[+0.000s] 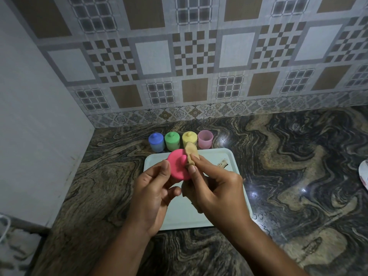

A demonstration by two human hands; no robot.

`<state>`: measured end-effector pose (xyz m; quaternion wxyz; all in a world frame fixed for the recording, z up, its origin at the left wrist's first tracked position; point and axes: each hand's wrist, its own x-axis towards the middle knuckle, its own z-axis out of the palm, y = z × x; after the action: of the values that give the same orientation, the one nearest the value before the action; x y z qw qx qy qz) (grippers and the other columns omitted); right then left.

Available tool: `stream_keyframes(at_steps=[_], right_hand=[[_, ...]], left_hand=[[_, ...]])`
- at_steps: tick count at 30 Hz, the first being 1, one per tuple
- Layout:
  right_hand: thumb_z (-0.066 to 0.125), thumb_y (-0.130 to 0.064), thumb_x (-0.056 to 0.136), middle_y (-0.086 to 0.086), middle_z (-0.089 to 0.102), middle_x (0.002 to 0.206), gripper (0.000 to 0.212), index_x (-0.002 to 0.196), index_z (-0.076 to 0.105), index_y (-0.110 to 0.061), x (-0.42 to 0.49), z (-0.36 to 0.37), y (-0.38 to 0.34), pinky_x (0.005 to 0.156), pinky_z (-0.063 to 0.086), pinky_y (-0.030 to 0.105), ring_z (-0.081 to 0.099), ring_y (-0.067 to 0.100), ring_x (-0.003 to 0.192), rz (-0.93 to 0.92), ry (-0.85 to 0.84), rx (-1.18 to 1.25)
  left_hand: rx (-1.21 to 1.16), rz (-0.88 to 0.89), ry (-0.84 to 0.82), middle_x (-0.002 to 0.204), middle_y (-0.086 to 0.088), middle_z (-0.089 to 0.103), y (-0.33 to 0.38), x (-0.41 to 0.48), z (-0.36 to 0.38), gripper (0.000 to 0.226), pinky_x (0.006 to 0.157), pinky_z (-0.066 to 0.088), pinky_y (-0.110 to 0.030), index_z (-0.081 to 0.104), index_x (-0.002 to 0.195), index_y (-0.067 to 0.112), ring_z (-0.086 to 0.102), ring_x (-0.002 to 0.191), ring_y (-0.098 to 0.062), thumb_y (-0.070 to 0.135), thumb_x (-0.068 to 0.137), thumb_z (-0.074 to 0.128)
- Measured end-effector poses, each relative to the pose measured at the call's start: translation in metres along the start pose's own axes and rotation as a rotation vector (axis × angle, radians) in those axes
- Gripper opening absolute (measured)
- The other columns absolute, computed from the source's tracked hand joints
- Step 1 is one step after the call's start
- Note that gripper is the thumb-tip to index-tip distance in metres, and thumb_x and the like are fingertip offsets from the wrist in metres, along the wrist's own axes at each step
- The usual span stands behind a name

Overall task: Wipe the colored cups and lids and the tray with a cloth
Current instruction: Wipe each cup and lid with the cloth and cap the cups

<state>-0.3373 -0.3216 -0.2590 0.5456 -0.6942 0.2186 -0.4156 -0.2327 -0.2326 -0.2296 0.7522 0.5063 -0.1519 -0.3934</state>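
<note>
My left hand (153, 194) holds a pink lid (177, 166) by its edge, raised above the pale tray (235, 176). My right hand (215, 192) pinches a beige cloth (191, 154) against the lid beside its knob. Behind the tray stand a blue cup (156, 142), a green cup (172, 141) and a yellow cup (189, 138), each with its lid on. A pink cup (205, 139) stands lidless at the right end of the row.
A small brown scrap (222, 163) lies on the tray's far right part. The marbled counter (288, 166) meets a tiled wall behind and a plain wall at left. A white plate edge (364, 172) shows at far right.
</note>
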Motion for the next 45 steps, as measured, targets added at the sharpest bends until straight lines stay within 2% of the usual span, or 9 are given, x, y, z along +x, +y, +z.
stream_keyframes(at_steps=[6,10,16,21,26,28,34,39,45], right_hand=[[0.064,-0.013,0.096,-0.009,0.078,0.104,0.029,0.121,0.076,-0.018,-0.001,-0.008,0.002,0.062,0.051,0.020,0.063,-0.009,0.068,-0.068,-0.024,-0.146],[0.063,-0.018,0.099,-0.009,0.069,0.061,0.023,0.113,0.079,-0.027,0.011,-0.016,0.000,0.047,0.048,0.025,0.058,0.005,0.047,0.045,0.059,-0.064],[0.064,-0.021,0.097,-0.014,0.067,0.066,0.028,0.122,0.075,-0.019,0.006,-0.014,0.000,0.056,0.053,0.030,0.056,0.004,0.060,0.012,0.061,0.042],[0.063,-0.017,0.098,0.004,0.069,0.133,0.030,0.126,0.073,-0.018,0.000,-0.003,0.007,0.078,0.059,0.029,0.064,0.003,0.091,-0.154,0.000,-0.143],[0.064,-0.013,0.099,-0.017,0.075,0.081,0.025,0.117,0.077,-0.024,0.012,-0.012,0.001,0.055,0.050,0.022,0.061,-0.004,0.058,0.002,0.011,-0.121],[0.059,-0.025,0.101,0.002,0.066,0.057,0.022,0.112,0.078,-0.027,0.015,-0.011,-0.001,0.041,0.050,0.035,0.054,0.017,0.040,0.132,0.003,-0.037],[0.051,-0.019,0.107,0.038,0.057,0.061,0.027,0.102,0.077,-0.015,0.014,-0.009,-0.015,0.031,0.043,0.055,0.049,0.051,0.036,0.254,-0.086,0.256],[0.052,-0.022,0.107,0.032,0.062,0.061,0.026,0.108,0.078,-0.020,0.014,-0.010,-0.008,0.034,0.044,0.056,0.053,0.051,0.039,0.281,-0.110,0.255],[0.053,-0.022,0.106,0.022,0.054,0.049,0.026,0.115,0.077,-0.022,0.012,-0.008,-0.002,0.038,0.044,0.059,0.052,0.032,0.042,0.343,-0.106,0.285]], left_hand=[[0.065,-0.055,-0.020,0.089,-0.010,0.071,0.005,0.002,-0.007,0.026,0.047,0.036,-0.024,0.077,0.092,0.012,0.058,0.066,-0.010,0.033,0.089,0.061],[0.124,-0.058,-0.024,0.082,-0.001,0.072,0.007,0.002,-0.009,0.019,0.049,0.035,-0.028,0.077,0.079,0.020,0.062,0.063,-0.011,0.031,0.089,0.065],[-0.072,-0.086,0.009,0.097,-0.007,0.076,0.005,0.008,-0.004,0.018,0.063,0.058,-0.025,0.074,0.084,0.018,0.074,0.083,-0.014,0.021,0.086,0.056],[-0.068,-0.109,-0.031,0.098,-0.007,0.076,0.004,0.007,-0.005,0.022,0.059,0.055,-0.021,0.071,0.099,0.011,0.074,0.083,-0.013,0.023,0.086,0.057],[-0.044,-0.127,-0.013,0.091,-0.005,0.075,0.001,0.005,-0.006,0.023,0.055,0.053,-0.019,0.069,0.097,0.010,0.070,0.072,-0.009,0.024,0.080,0.061],[-0.104,-0.131,0.031,0.091,-0.005,0.076,-0.002,0.007,-0.005,0.018,0.056,0.055,-0.021,0.067,0.094,0.013,0.072,0.073,-0.010,0.023,0.080,0.062],[-0.188,-0.100,0.108,0.085,-0.005,0.076,-0.007,0.015,-0.006,0.013,0.060,0.058,-0.023,0.066,0.092,0.015,0.073,0.070,-0.011,0.018,0.080,0.063],[0.170,0.099,0.111,0.114,-0.003,0.074,-0.013,0.016,-0.013,0.045,0.061,0.060,-0.034,0.059,0.130,0.030,0.074,0.096,-0.024,0.012,0.089,0.064],[0.648,0.329,0.145,0.122,0.011,0.068,-0.022,0.018,-0.019,0.020,0.055,0.061,-0.036,0.075,0.104,0.024,0.073,0.092,-0.013,0.012,0.090,0.069]])
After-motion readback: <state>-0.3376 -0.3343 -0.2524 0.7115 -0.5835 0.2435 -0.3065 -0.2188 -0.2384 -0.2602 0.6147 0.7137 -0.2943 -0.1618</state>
